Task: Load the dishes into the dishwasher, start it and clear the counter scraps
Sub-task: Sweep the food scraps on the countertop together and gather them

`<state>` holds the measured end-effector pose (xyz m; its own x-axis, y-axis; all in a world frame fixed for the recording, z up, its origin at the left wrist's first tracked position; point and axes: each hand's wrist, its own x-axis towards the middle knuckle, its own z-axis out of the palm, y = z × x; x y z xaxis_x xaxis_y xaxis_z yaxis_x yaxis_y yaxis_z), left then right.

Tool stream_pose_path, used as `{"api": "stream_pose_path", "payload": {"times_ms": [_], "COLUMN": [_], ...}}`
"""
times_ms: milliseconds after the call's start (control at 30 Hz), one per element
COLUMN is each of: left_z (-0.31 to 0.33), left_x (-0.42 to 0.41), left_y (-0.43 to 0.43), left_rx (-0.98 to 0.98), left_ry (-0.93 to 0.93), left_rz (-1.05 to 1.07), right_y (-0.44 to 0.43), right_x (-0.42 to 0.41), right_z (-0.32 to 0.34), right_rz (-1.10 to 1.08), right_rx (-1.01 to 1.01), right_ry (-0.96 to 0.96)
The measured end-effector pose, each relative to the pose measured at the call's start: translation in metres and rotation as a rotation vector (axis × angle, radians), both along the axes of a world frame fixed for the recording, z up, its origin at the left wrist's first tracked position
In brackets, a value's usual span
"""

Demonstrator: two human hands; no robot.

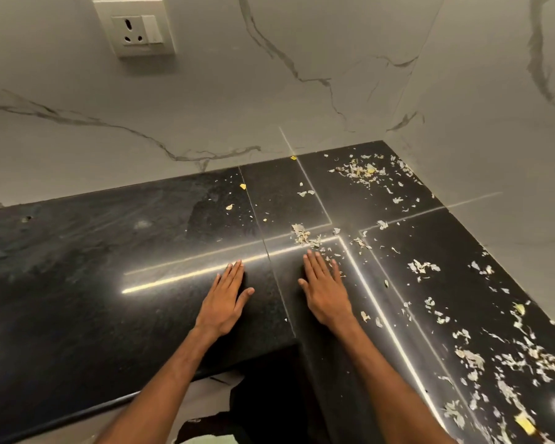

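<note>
My left hand [225, 302] lies flat, palm down, on the glossy black stone table [93, 283] at the centre of the frame, just left of a seam in the slab. Its fingers are straight and held together, the thumb spread, and it grasps nothing. My right hand [326, 293] lies flat, palm down, just right of the same seam. Its fingers are straight and point toward the upper centre, and it also grasps nothing. The two hands are near each other but apart.

The pale, papery peel scraps [303, 235], mixed with a few yellow bits, lie scattered on the table:
- One small pile sits just beyond the right fingertips, with loose flakes beside the outer fingers.
- A second cluster lies in the upper right, in the corner where the table meets the walls.
- The densest spread runs down the right edge to the lower right corner.
- A few stray flakes lie left of the seam, above centre.

A white, grey-veined marble wall [205, 107] rises behind and to the right. A cream wall socket with switch [137, 30] is mounted at upper left. Bright reflected lines cross the table near the right hand.
</note>
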<state>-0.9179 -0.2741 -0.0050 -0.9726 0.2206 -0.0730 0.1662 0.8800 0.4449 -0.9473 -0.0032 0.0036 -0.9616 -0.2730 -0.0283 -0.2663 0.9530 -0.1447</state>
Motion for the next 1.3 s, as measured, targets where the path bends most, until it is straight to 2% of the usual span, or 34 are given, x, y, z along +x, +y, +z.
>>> {"api": "stream_pose_path", "payload": {"times_ms": [133,233,300,433,633,733,800,933,1033,1167,1200,1233,1300], "left_z": [0.007,0.011,0.007,-0.016,-0.015,-0.015,-0.016,-0.023,-0.027,-0.005,-0.002,-0.003,-0.009], "left_x": [-0.022,-0.051,-0.07,-0.109,-0.22,-0.267,-0.281,-0.255,-0.234,-0.23,-0.233,-0.24,-0.261], "left_y": [-0.027,-0.052,-0.063,-0.068,-0.064,-0.047,-0.023,0.05,0.084,0.069,0.055,0.036,-0.01], "left_rx": [0.01,0.031,0.006,-0.173,-0.128,-0.141,-0.158,-0.072,0.024,0.37,0.394,0.362,0.18], "left_ry": [0.04,0.06,0.044,0.04,0.074,0.07,0.082,0.102,0.086,0.089,0.114,0.154,0.197], "left_rz": [0.071,0.189,0.254,0.285,0.319,0.171,-0.021,-0.439,-0.549,-0.311,-0.221,-0.125,0.077], "right_y": [-0.092,-0.141,-0.152,-0.153,-0.12,-0.101,-0.094,-0.091,-0.084,-0.074,-0.073,-0.074,-0.076], "right_x": [-0.011,-0.024,-0.035,-0.064,-0.126,-0.141,-0.147,-0.141,-0.137,-0.136,-0.136,-0.137,-0.14], "right_z": [0.007,-0.002,-0.014,-0.025,-0.03,-0.03,-0.03,-0.022,-0.018,-0.019,-0.02,-0.02,-0.022], "right_rz": [0.18,0.165,0.103,0.057,-0.162,-0.248,-0.31,-0.427,-0.501,-0.53,-0.53,-0.527,-0.509], "right_rx": [-0.001,-0.043,-0.074,-0.079,-0.038,-0.036,-0.062,-0.134,-0.207,-0.256,-0.256,-0.249,-0.212], "right_ry": [0.033,0.008,-0.013,0.041,0.118,0.134,0.155,0.225,0.281,0.278,0.271,0.263,0.242]}}
